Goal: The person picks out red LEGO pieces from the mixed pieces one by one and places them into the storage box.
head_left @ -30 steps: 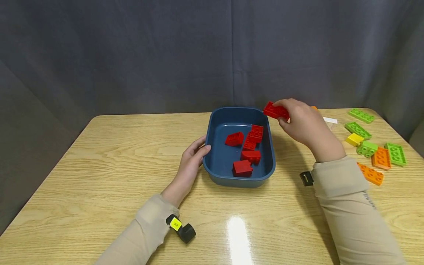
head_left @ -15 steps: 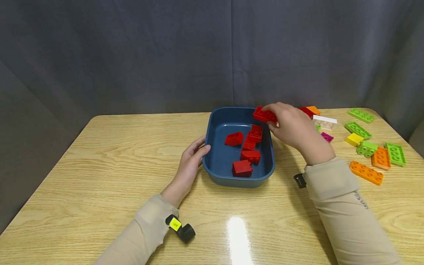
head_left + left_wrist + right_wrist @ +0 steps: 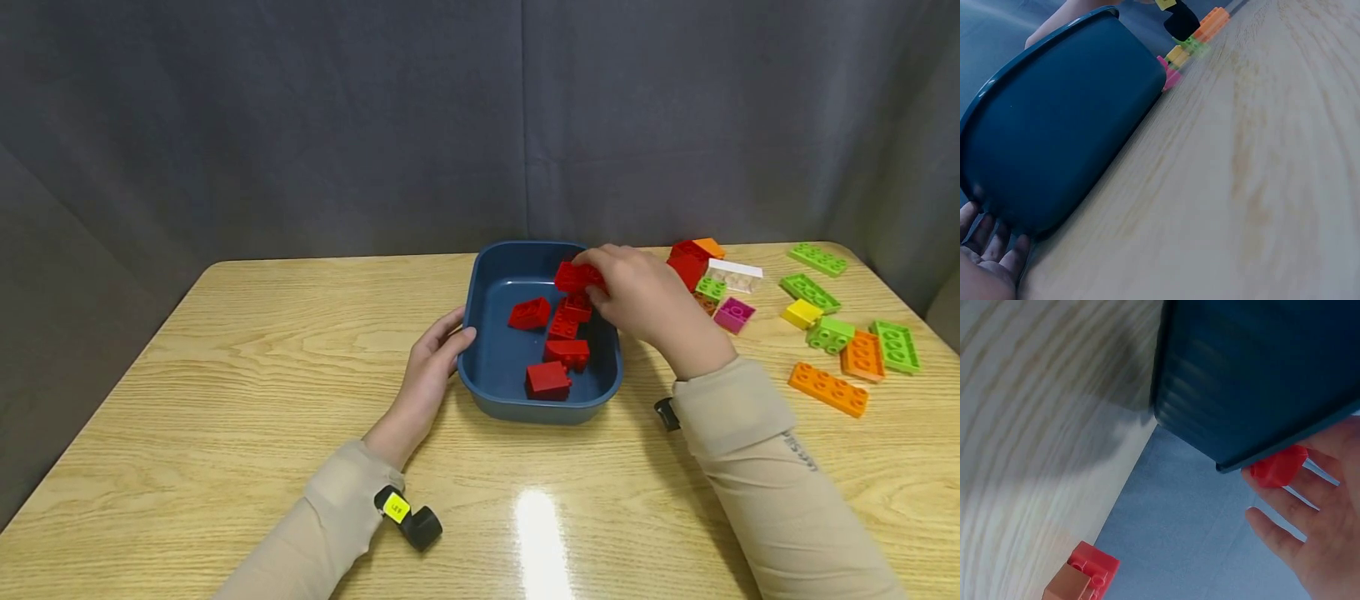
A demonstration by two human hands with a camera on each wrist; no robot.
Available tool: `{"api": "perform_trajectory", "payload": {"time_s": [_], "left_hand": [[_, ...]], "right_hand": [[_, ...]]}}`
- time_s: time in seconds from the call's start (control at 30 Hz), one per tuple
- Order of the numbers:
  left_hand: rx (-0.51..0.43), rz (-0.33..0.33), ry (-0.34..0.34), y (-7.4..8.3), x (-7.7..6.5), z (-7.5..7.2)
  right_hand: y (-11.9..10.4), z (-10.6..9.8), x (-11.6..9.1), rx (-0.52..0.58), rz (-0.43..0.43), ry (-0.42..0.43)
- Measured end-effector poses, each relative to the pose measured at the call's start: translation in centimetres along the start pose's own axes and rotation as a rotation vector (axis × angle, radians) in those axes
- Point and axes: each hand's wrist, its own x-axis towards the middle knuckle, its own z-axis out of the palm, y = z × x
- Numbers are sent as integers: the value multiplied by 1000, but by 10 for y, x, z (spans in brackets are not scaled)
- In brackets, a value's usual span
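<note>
Right hand (image 3: 637,300) pinches a studded red brick (image 3: 576,277).

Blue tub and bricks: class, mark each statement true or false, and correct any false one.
1. The right hand holds a red brick over the blue tub. True.
2. The left hand grips a green brick. False: it rests against the tub's outer wall and holds nothing.
3. Every brick in the tub is red. True.
4. The orange bricks lie left of the tub. False: they lie to its right.
</note>
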Motion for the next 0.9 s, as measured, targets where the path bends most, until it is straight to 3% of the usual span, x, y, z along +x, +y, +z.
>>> {"api": "perform_trajectory", "payload": {"time_s": [0.5,0.9], "left_hand": [[-6,-4,4,0,1,1],[-6,2,3,0,0,1]], "right_hand": [[-5,11,1,-18,-71,34],[-7,12,0,-29,-70,41]]}}
